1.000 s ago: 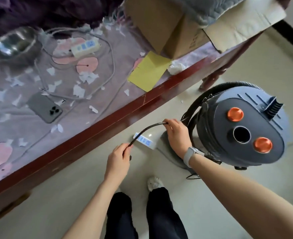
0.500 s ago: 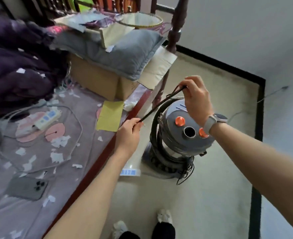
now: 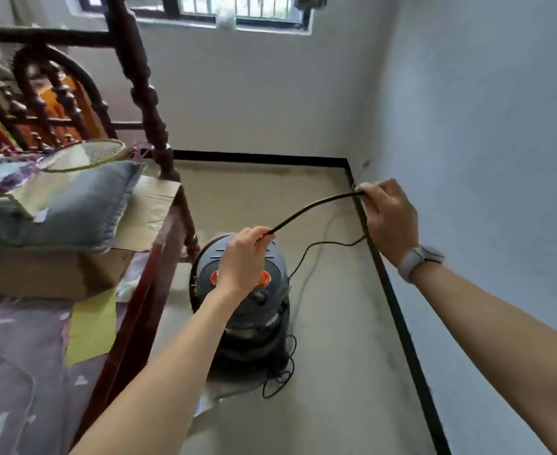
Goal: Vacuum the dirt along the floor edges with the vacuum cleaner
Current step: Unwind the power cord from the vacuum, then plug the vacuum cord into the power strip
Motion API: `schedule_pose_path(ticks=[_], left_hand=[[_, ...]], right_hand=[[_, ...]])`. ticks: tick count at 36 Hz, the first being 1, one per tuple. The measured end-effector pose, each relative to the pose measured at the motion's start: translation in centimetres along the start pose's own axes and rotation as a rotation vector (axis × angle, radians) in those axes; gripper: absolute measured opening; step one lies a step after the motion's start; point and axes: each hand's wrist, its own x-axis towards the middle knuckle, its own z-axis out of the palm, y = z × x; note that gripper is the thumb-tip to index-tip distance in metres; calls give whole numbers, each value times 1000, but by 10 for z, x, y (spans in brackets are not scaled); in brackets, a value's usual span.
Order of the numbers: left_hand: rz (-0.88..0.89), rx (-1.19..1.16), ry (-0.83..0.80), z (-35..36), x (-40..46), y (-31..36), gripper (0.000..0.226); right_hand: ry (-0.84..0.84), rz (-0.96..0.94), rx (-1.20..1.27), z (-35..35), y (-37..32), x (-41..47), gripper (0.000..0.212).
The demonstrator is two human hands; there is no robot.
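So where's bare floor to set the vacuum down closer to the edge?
Bare floor lies between the vacuum cleaner and the black skirting on the right, crossed only by a thin cord. More lies beyond, toward the far corner. It's tight left of the vacuum, against the bed frame.

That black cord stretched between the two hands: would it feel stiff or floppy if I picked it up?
Probably floppy. The cord curves in an arc between the left hand and the right hand rather than running straight, and more of it lies in loose loops on the floor beside the vacuum cleaner. It looks thin, so likely light.
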Motion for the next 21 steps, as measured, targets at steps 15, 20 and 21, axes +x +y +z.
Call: schedule_pose_path(ticks=[15,20,21], left_hand=[[-79,36,-299,81,-110,-18,21],[-225,95,-334,61,-164,-69,21],[-246,111,-345,55,-175,-81,21]], right_hand=[[-594,473,72,-43,60,-211,19],[-971,602,152,-16,10,-263,25],[-1031,625,164,-8,0,-272,27]])
